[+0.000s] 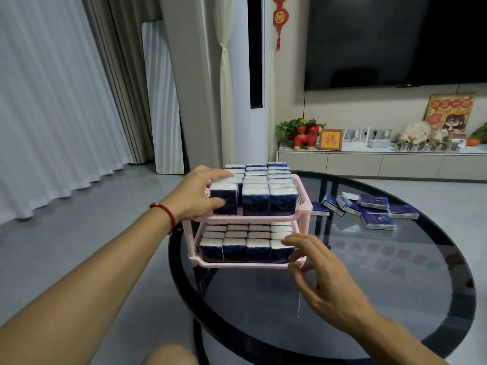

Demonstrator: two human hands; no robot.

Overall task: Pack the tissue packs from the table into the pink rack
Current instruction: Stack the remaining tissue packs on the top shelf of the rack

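2-tier pink plastic rack [303, 206], glossy boxy tissue packs [255, 204], round glass table [395, 285]

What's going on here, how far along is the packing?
A person is filling a two-tier pink rack on a round dark glass table. The left hand grips a tissue pack at the front left of the top tier, which looks nearly full. The right hand rests open at the front right corner of the lower tier, also packed. A loose pile of packs waits on the table to the right of the rack.
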